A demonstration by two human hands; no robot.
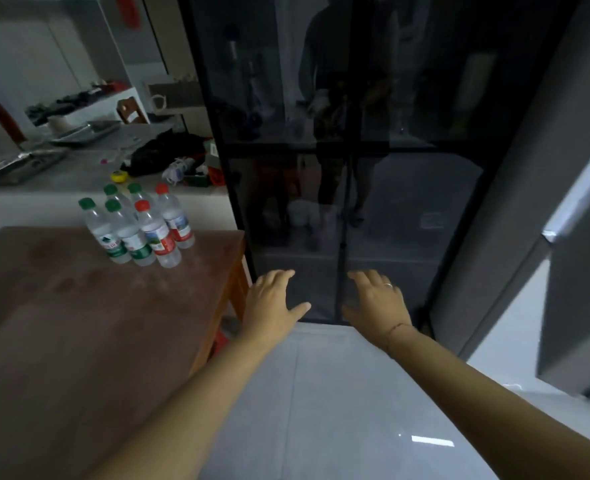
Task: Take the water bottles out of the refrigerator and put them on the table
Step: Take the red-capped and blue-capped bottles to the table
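Looking down, you've got both arms stretched toward the refrigerator [373, 168], whose dark glass doors are shut and mirror the room. Your left hand [273, 299] sits around 6 o'clock with fingers spread loose, holding nothing, and your right hand [376, 301] just beside it toward 5 o'clock is the same deal, open and empty, with a ring [387, 285] on one finger. Can't tell whether either palm actually touches the door.

Six water bottles [137, 230] stand upright in a tight cluster at the far corner of the brown table [79, 323], up around 10 o'clock. Four have green caps, two have red caps, and all look filled with clear water, lids on.

Behind them at 11 o'clock the counter [79, 171] carries metal trays [16, 164], a black bag [163, 150] and some small clutter too blurry to call. White tile floor [321, 410] below your arms.
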